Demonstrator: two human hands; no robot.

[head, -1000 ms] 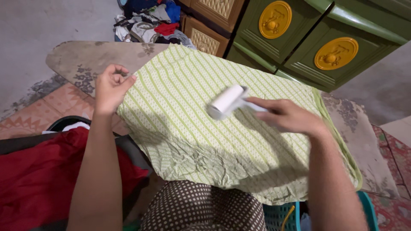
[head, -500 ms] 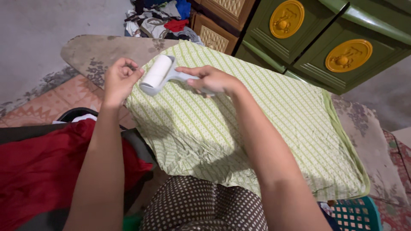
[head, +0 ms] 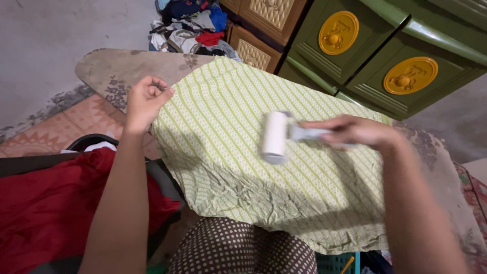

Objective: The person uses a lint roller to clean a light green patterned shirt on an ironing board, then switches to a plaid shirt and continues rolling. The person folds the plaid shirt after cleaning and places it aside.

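Drawers [head: 355, 48] in dark green with round yellow medallions fill the upper right of my view, and a tan carved cabinet [head: 261, 30] stands just beside them. Below them I see an ironing board [head: 109, 68] with a worn, stained cover stretching across the scene. A green striped cloth [head: 228, 127] lies spread over most of that board, creased along its near edge. At lower left a red garment [head: 45, 203] sits heaped in a dark basket. A pile of mixed clothes [head: 190, 28] rests on the floor beyond the board's far end. My left hand [head: 144, 101] is closed, pinching the cloth's left edge against the board. My right hand [head: 357, 132] grips the pale handle of a white lint roller [head: 275, 137], whose drum sits on the cloth near its middle, well apart from the left hand.
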